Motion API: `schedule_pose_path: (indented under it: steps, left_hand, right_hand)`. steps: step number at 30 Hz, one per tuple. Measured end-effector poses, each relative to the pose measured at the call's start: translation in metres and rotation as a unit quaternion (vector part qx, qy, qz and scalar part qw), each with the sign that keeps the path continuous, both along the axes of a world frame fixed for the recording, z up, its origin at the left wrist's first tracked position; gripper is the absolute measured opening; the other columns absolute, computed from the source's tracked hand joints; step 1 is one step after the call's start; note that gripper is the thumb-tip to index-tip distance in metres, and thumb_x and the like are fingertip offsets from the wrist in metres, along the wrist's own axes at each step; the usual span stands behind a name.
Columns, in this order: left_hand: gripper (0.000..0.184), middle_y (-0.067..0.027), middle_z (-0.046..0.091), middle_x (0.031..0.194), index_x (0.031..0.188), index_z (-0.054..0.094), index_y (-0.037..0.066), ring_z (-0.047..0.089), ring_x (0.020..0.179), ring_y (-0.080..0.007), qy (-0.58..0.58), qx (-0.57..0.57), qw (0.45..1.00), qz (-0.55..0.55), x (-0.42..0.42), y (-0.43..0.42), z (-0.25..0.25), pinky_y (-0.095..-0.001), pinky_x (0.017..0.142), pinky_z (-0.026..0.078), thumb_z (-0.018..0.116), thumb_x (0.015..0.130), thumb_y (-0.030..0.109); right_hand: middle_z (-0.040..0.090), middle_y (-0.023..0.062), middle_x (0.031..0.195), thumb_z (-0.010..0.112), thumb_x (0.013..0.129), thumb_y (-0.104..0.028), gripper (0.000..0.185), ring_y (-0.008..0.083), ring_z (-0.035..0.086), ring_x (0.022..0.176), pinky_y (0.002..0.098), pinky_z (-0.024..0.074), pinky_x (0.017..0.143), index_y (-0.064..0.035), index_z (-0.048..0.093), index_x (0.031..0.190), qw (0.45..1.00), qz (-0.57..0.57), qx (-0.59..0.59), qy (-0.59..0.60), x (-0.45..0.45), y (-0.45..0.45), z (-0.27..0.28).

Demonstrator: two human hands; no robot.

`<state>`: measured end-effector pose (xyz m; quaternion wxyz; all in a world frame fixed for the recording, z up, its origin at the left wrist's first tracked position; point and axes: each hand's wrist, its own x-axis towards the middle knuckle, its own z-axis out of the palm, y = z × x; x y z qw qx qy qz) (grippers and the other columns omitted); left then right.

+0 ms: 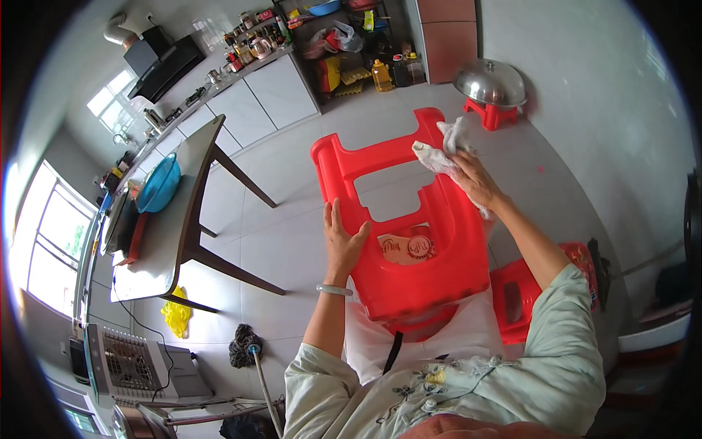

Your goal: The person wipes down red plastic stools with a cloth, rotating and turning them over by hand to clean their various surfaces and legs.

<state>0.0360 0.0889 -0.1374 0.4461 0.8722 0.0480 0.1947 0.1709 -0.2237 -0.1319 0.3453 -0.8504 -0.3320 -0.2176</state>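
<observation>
A red plastic stool (pixel 424 285) is tipped on its side in front of me, resting at my lap with its legs pointing away. My left hand (pixel 342 241) is at the stool's left edge, fingers stretched and thumb apart; whether it presses on the plastic I cannot tell. A white cloth (pixel 437 157) is bunched in my right hand (pixel 474 179), which holds it against the stool's upper right leg. Through the stool's opening shows a piece of printed tan cardboard (pixel 409 247). Another red stool (pixel 515 296) stands by my right side.
To the left is a table (pixel 191 168) with a blue basin (pixel 159 183). A mop (pixel 247 345) and a yellow plastic bag (pixel 175 313) lie on the floor. A metal domed lid (pixel 490 82) sits on a small red stool (pixel 490 115) by the right wall.
</observation>
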Motion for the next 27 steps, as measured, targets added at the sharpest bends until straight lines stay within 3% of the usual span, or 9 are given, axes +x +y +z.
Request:
schedule_pose_path:
  steps: [3, 6, 8, 12, 13, 14, 20, 25, 27]
  left_hand:
    - [0.085, -0.023, 0.019, 0.15, 0.145, 0.027, 0.006, 0.022, 0.139, -0.0376, 0.004, 0.006, 1.0, 0.001, 0.0, 0.001, 0.0, -0.046, 0.11, 0.029, 0.072, 0.077, 0.029]
    - [0.086, -0.0237, 0.018, 0.15, 0.145, 0.027, 0.006, 0.021, 0.139, -0.0376, 0.005, 0.018, 1.0, 0.002, -0.002, 0.002, 0.0, -0.0461, 0.111, 0.028, 0.072, 0.077, 0.03]
    - [0.086, -0.0241, 0.018, 0.15, 0.145, 0.027, 0.006, 0.021, 0.14, -0.0379, 0.017, 0.013, 1.0, 0.001, -0.002, 0.003, 0.002, -0.0463, 0.111, 0.028, 0.072, 0.077, 0.03]
    - [0.086, -0.0239, 0.019, 0.15, 0.145, 0.027, 0.006, 0.021, 0.139, -0.0383, 0.019, 0.014, 1.0, 0.012, 0.003, -0.001, 0.001, -0.0463, 0.111, 0.028, 0.072, 0.076, 0.03]
    - [0.086, -0.0242, 0.019, 0.15, 0.145, 0.027, 0.005, 0.021, 0.139, -0.0386, 0.019, 0.019, 0.999, 0.023, 0.005, -0.005, 0.0, -0.0464, 0.111, 0.028, 0.072, 0.076, 0.029]
    - [0.086, -0.0246, 0.019, 0.15, 0.145, 0.027, 0.005, 0.021, 0.139, -0.0389, 0.02, 0.024, 0.999, 0.03, 0.007, -0.007, -0.001, -0.0465, 0.111, 0.028, 0.072, 0.076, 0.029]
    - [0.086, -0.0256, 0.019, 0.15, 0.144, 0.029, 0.004, 0.021, 0.139, -0.0399, -0.006, 0.009, 1.0, 0.02, 0.011, -0.007, -0.005, -0.0475, 0.11, 0.026, 0.073, 0.074, 0.027]
    - [0.085, -0.0255, 0.021, 0.149, 0.144, 0.03, 0.004, 0.023, 0.138, -0.0397, -0.012, -0.001, 1.0, 0.015, 0.012, -0.006, -0.008, -0.0471, 0.111, 0.026, 0.073, 0.074, 0.028]
    - [0.083, -0.0235, 0.026, 0.147, 0.142, 0.033, 0.001, 0.029, 0.136, -0.0379, -0.028, 0.043, 0.998, 0.037, 0.013, -0.005, -0.011, -0.0435, 0.108, 0.033, 0.075, 0.075, 0.028]
  right_hand:
    - [0.048, 0.0163, 0.13, 0.051, 0.092, -0.023, 0.044, 0.0383, 0.048, 0.116, 0.0469, 0.0362, 0.101, -0.0069, 0.046, 0.133, 0.999, 0.0, 0.03, 0.019, 0.029, 0.011, 0.0]
    - [0.051, 0.0167, 0.125, 0.052, 0.09, -0.02, 0.041, 0.0389, 0.049, 0.114, 0.0466, 0.0398, 0.098, -0.0072, 0.047, 0.129, 0.995, -0.07, -0.014, -0.067, 0.08, 0.032, 0.0]
    - [0.052, 0.018, 0.122, 0.053, 0.088, -0.019, 0.037, 0.0397, 0.051, 0.11, 0.0467, 0.0431, 0.094, -0.0066, 0.05, 0.122, 0.99, -0.138, -0.017, -0.002, 0.115, 0.044, 0.003]
    - [0.053, 0.0191, 0.118, 0.055, 0.087, -0.026, 0.034, 0.0381, 0.053, 0.11, 0.0459, 0.0455, 0.092, -0.0063, 0.052, 0.114, 0.976, -0.218, -0.001, -0.011, 0.151, 0.061, 0.002]
    - [0.054, 0.0201, 0.119, 0.055, 0.086, -0.031, 0.04, 0.0377, 0.054, 0.111, 0.046, 0.0461, 0.092, -0.0061, 0.052, 0.117, 0.966, -0.247, 0.003, 0.076, 0.154, 0.064, 0.005]
    - [0.055, 0.021, 0.12, 0.055, 0.085, -0.036, 0.045, 0.0372, 0.055, 0.113, 0.0461, 0.0466, 0.091, -0.006, 0.052, 0.119, 0.947, -0.278, 0.007, 0.163, 0.155, 0.064, 0.007]
    - [0.06, 0.0271, 0.116, 0.057, 0.076, -0.059, 0.071, 0.0382, 0.057, 0.112, 0.0425, 0.0456, 0.093, -0.0053, 0.053, 0.122, 0.915, -0.276, -0.05, 0.291, 0.134, 0.04, 0.017]
    - [0.059, 0.0255, 0.119, 0.055, 0.076, -0.059, 0.076, 0.0384, 0.058, 0.112, 0.0441, 0.0452, 0.095, -0.0025, 0.05, 0.126, 0.928, -0.265, -0.018, 0.263, 0.101, 0.025, 0.0]
    - [0.06, 0.0252, 0.117, 0.057, 0.075, -0.059, 0.077, 0.0382, 0.058, 0.111, 0.0438, 0.045, 0.095, -0.0018, 0.049, 0.126, 0.921, -0.266, -0.054, 0.279, 0.065, 0.022, 0.012]
